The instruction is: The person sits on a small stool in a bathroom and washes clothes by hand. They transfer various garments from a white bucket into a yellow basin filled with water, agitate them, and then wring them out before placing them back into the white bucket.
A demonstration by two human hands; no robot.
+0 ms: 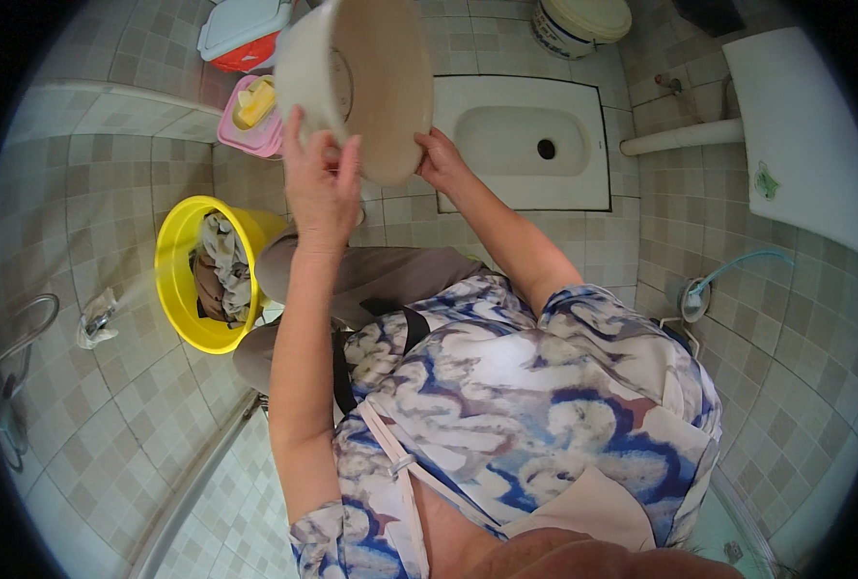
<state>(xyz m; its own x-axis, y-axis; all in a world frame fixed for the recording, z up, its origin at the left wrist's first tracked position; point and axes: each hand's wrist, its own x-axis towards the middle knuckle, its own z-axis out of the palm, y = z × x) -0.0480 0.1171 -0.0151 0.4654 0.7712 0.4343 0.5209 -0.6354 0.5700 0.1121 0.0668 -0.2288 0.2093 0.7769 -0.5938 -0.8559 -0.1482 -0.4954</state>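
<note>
A pale plastic basin (389,87) is held tilted on its side, its hollow turned to the right. My left hand (322,181) is against the basin's near left side, fingers spread; its exact hold on the rim is unclear. My right hand (440,163) pinches the basin's edge at the lower right. To the left stands a yellow plastic bucket (168,304) with grey and brown cloths (223,268) inside. A thin spray of water runs from a wall tap (97,318) towards the bucket.
A squat toilet (519,141) lies in the floor beyond my right hand. A lidded white pail (581,25) stands behind it. At the upper left are a pink container (259,148) with yellow soap and a red-and-white box (244,36). A white cistern (798,130) hangs at right.
</note>
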